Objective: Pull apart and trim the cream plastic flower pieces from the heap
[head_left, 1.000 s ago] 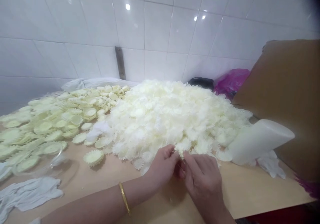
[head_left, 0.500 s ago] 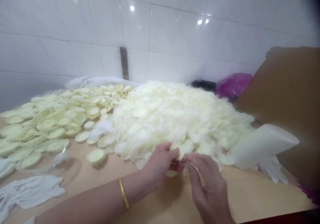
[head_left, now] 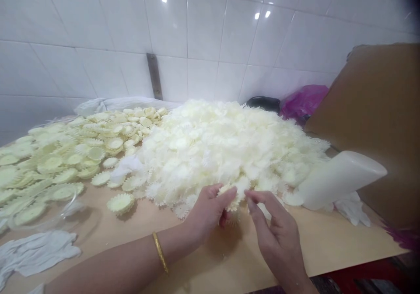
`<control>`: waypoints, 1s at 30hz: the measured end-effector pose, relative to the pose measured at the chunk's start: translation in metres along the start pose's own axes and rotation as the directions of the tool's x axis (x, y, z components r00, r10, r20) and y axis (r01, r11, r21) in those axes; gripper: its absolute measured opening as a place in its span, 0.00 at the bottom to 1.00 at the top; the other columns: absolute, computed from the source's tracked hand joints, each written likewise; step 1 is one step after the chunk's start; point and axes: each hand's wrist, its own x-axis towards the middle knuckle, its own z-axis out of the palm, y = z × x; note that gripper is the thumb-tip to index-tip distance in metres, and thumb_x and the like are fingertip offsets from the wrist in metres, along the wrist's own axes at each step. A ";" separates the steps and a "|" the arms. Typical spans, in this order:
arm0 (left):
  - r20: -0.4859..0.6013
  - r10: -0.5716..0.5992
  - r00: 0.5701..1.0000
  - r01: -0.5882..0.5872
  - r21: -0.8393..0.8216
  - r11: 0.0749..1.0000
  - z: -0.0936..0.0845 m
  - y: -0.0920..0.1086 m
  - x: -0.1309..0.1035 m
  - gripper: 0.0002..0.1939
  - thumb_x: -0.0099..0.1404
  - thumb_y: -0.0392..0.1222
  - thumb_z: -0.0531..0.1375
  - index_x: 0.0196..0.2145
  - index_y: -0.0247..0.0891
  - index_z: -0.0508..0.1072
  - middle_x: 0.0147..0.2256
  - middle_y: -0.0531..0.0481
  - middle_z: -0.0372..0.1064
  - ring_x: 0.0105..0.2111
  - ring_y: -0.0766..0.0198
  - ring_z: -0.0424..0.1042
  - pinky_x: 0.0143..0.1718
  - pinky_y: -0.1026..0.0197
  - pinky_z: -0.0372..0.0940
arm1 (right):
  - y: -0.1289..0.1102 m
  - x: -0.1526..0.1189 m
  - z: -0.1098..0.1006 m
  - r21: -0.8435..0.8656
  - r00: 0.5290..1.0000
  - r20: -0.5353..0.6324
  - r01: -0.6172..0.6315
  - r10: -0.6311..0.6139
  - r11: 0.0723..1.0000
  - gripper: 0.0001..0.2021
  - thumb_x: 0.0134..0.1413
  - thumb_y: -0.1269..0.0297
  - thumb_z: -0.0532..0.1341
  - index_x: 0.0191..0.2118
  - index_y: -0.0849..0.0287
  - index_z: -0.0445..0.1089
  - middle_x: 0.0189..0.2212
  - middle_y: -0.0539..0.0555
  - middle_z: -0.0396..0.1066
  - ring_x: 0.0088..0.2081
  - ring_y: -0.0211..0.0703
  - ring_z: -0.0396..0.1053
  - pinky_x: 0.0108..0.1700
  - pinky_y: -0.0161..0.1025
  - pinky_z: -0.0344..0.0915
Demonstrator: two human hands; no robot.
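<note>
My left hand (head_left: 213,206) grips a pale yellow frilled disc (head_left: 232,203) with a petal-like jagged edge, its thumb laid across the face. Just to the right, my right hand (head_left: 275,235) is apart from the disc, thumb and forefinger pinched together; anything between the tips is too small to make out. Behind both hands rises a large heap of whitish frilled discs (head_left: 210,145). A single similar disc (head_left: 120,203) lies on the table left of my left hand.
More yellowish discs (head_left: 52,165) spread over the left of the table (head_left: 131,246). A white cloth (head_left: 39,252) lies front left. On the right are a white bottle (head_left: 344,180) on its side, a brown cardboard box (head_left: 370,123) and a magenta plastic bag (head_left: 303,101). Behind stands a tiled wall (head_left: 203,27).
My right hand has drawn away from the disc, opening a small gap. The disc has tilted in my left hand, with the thumb now further over it. The camera view has shifted slightly.
</note>
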 end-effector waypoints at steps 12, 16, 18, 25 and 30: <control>0.163 -0.047 0.985 0.056 -0.057 0.997 0.003 0.001 0.000 0.28 0.56 0.64 0.46 0.22 0.34 0.66 0.15 0.52 0.60 0.15 0.70 0.60 0.21 0.66 0.57 | -0.004 0.002 0.005 -0.053 0.990 0.066 -0.122 0.125 0.991 0.06 0.49 0.61 0.58 0.34 0.56 0.64 0.30 0.50 0.66 0.33 0.41 0.65 0.35 0.36 0.62; 0.234 -0.077 0.969 0.105 -0.109 0.989 0.005 0.005 -0.002 0.28 0.58 0.61 0.46 0.28 0.31 0.69 0.21 0.48 0.65 0.21 0.67 0.66 0.29 0.62 0.61 | 0.004 0.001 0.001 -0.148 0.999 0.031 -0.007 0.011 0.989 0.06 0.52 0.65 0.55 0.37 0.57 0.64 0.32 0.52 0.66 0.36 0.43 0.64 0.36 0.39 0.62; 0.225 -0.068 0.972 0.101 -0.137 0.985 0.007 0.007 -0.003 0.22 0.58 0.56 0.51 0.28 0.31 0.69 0.23 0.46 0.66 0.24 0.66 0.67 0.31 0.61 0.62 | 0.007 -0.001 -0.001 -0.232 0.997 0.000 0.077 -0.079 0.970 0.07 0.52 0.68 0.54 0.38 0.58 0.65 0.32 0.54 0.65 0.37 0.44 0.63 0.37 0.41 0.61; 0.219 -0.057 0.974 0.106 -0.218 0.970 0.009 0.001 -0.005 0.11 0.58 0.46 0.56 0.27 0.33 0.67 0.25 0.49 0.66 0.24 0.68 0.66 0.31 0.63 0.62 | 0.010 -0.003 0.000 -0.366 0.976 0.012 0.205 -0.216 0.908 0.07 0.52 0.70 0.53 0.36 0.60 0.66 0.32 0.56 0.63 0.36 0.46 0.61 0.38 0.44 0.57; 0.262 -0.029 0.965 0.072 -0.154 0.985 0.010 0.001 -0.008 0.15 0.57 0.50 0.56 0.28 0.34 0.68 0.26 0.50 0.64 0.26 0.67 0.65 0.32 0.62 0.61 | 0.006 -0.001 -0.002 -0.264 0.991 0.123 0.088 -0.057 0.960 0.06 0.52 0.71 0.52 0.30 0.58 0.64 0.27 0.52 0.63 0.32 0.43 0.60 0.34 0.40 0.56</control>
